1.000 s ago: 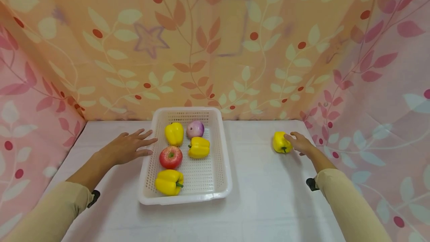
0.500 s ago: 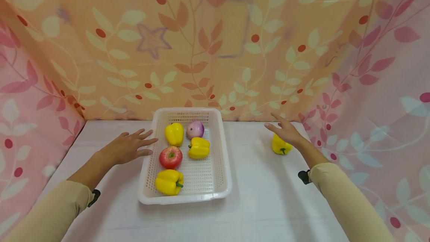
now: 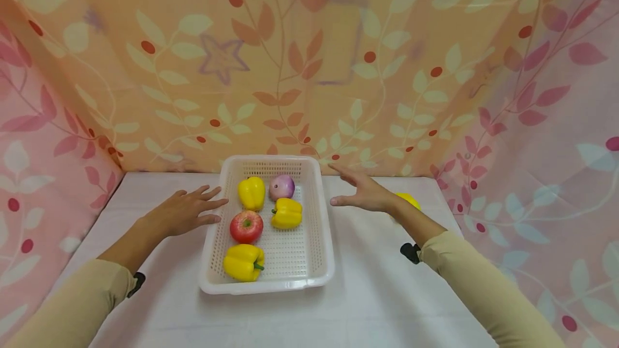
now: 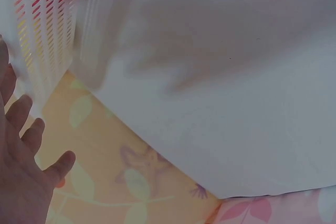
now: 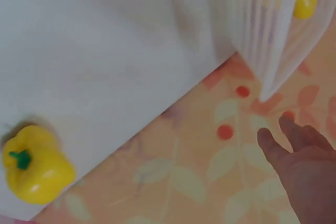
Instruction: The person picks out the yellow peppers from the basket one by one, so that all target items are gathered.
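Observation:
My left hand (image 3: 186,212) is spread beside the left rim of a white plastic basket (image 3: 325,240), its fingertips right at the rim and nothing in its grasp. Fingers apart and holding nothing, my right hand (image 3: 364,192) hovers just right of the basket. Inside lie three yellow bell peppers: one at the back (image 3: 251,193), one in the middle (image 3: 287,214) and one at the front (image 3: 244,262). A red apple (image 3: 246,227) and a purple onion (image 3: 282,187) share the basket. Another yellow bell pepper (image 5: 39,165) rests on the table, mostly hidden behind my right forearm in the head view.
A white cloth covers the table (image 3: 367,294). Patterned fabric hangs along the back (image 3: 300,69) and both sides, meeting the table's back edge just behind the basket.
My right hand has let go of the yellow bell pepper on the right and moved left to the basket's side, opening out. That pepper stays on the table; my left hand keeps its place.

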`<state>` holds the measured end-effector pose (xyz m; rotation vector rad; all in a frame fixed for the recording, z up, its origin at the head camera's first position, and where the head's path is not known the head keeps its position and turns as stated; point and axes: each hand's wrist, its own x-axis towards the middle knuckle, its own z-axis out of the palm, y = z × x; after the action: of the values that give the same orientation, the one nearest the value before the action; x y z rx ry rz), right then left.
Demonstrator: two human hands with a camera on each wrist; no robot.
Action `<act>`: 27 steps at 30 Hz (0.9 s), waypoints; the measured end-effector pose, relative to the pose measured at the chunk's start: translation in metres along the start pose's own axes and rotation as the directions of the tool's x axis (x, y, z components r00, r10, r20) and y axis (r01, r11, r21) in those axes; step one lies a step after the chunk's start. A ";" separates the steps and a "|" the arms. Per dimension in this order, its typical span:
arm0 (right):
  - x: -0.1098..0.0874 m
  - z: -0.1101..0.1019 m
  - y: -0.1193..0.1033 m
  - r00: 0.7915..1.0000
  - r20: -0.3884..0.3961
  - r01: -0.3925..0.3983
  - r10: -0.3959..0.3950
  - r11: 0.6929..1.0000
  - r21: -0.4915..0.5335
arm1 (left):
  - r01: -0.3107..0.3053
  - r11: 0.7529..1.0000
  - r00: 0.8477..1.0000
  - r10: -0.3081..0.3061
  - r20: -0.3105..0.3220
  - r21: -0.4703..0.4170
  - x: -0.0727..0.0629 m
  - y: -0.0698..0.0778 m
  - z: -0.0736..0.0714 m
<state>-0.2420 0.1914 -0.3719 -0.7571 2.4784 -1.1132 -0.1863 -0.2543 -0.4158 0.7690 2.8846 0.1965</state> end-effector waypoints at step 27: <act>0.046 0.114 -0.064 0.835 0.548 0.077 -0.044 0.996 -0.038 | -0.015 1.000 1.000 0.015 0.018 -0.010 0.003 -0.003 0.000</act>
<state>-0.2027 0.0609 -0.4001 -1.0136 2.0115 -0.7081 -0.1901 -0.2551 -0.4170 0.7873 2.8591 0.2042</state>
